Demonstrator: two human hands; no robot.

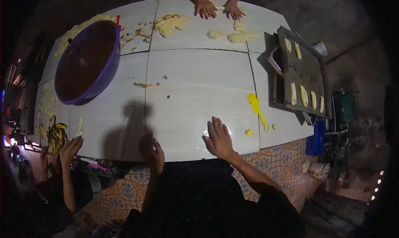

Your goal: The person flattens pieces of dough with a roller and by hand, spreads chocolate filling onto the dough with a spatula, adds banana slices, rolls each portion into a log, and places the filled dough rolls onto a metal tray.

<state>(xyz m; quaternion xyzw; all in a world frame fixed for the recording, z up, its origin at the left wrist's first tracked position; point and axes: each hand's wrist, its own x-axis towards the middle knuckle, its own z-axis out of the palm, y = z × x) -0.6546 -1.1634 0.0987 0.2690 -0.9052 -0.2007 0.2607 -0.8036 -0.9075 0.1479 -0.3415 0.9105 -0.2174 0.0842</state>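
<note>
My right hand [219,138] lies on the white tiled table [195,84] near its front edge, fingers stretched out, with nothing in it. Shadow covers part of my left hand [153,153] at the same edge; its thumb stands apart from the fingers and no object shows in it. To the right of my right hand sit a small yellow dough lump [248,133] and a paler dough bit [274,126]. A yellow plastic scoop or spatula [257,111] rests just beyond them. Small scraps [142,85] lie farther off on the tabletop.
A large purple basin [111,78] stands at left. Dark-yellow peels [56,134] and a dough strip [80,126] lie near a co-worker's hand [71,150]. Across the table another person's hands [218,8] press dough. A metal tray [305,67] holds several dough rolls at right.
</note>
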